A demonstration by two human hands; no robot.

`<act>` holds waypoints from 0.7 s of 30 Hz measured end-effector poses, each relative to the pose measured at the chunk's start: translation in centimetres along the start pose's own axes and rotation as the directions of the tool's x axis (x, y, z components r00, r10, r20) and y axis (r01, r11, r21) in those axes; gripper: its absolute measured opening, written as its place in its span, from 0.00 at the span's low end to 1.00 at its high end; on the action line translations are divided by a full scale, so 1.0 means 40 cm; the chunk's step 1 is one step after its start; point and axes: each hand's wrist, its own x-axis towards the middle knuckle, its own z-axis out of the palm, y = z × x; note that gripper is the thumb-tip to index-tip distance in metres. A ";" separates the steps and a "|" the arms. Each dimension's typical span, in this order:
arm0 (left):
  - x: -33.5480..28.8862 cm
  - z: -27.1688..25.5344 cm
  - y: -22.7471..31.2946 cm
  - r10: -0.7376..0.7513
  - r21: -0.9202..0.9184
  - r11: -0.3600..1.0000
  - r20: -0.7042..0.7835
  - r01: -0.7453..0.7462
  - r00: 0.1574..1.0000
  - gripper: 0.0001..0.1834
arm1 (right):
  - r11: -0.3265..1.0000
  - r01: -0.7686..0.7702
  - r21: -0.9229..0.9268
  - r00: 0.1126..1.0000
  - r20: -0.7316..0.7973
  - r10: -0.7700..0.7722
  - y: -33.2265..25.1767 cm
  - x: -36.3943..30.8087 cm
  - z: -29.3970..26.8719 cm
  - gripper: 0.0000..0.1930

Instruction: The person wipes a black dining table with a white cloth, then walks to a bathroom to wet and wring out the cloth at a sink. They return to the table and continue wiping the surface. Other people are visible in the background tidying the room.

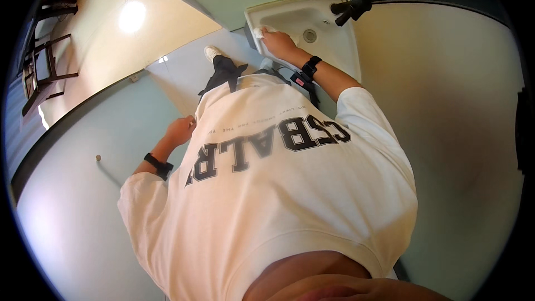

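Observation:
My right hand (280, 44) is at the left rim of a white washbasin (329, 54). Its fingers are closed over a crumpled white cloth or tissue (259, 32), pressed against the basin's near-left corner. On the left side, my left hand (180, 130) hangs beside the hem of my white T-shirt (267, 189). Those fingers are curled in, and whatever they may hold is hidden. A dark band with a small box sits on each of my wrists.
A black faucet (351, 9) stands at the basin's right back corner, with a round drain (310, 35) in the bowl. A pale green wall lies behind the basin. An open pale door (83, 189) is at the left, with wooden chairs (50, 67) beyond it.

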 end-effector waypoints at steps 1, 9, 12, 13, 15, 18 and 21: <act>0.001 -0.017 -0.004 0.000 0.028 1.000 0.033 -0.001 0.999 0.14 | 1.000 0.001 -0.007 1.000 0.005 -0.001 -0.001 0.001 -0.013 0.19; 0.182 0.002 -0.088 -0.150 0.248 0.954 -0.087 0.167 0.985 0.15 | 0.991 0.102 0.085 0.967 -0.241 -0.079 -0.055 0.039 -0.123 0.18; 0.261 0.059 -0.121 -0.225 0.143 0.959 -0.142 0.245 0.964 0.15 | 0.964 0.264 -0.031 0.896 -0.363 -0.257 -0.035 0.076 -0.091 0.18; 0.285 0.090 -0.134 -0.251 0.041 0.964 -0.178 0.262 0.952 0.16 | 0.944 0.315 -0.095 0.863 -0.385 -0.327 -0.027 0.088 -0.070 0.18; 0.313 0.157 -0.160 -0.248 -0.139 0.966 -0.267 0.217 0.931 0.20 | 0.950 0.304 -0.068 0.900 -0.305 -0.310 -0.028 0.084 -0.045 0.17; 0.329 0.151 -0.161 -0.285 -0.310 0.923 -0.161 0.226 0.945 0.20 | 0.946 0.323 -0.032 0.906 -0.279 -0.319 -0.009 0.059 -0.008 0.17; 0.324 0.150 -0.177 -0.313 -0.472 0.845 -0.053 0.252 0.948 0.20 | 0.934 0.355 0.044 0.926 -0.155 -0.345 0.002 -0.001 -0.026 0.17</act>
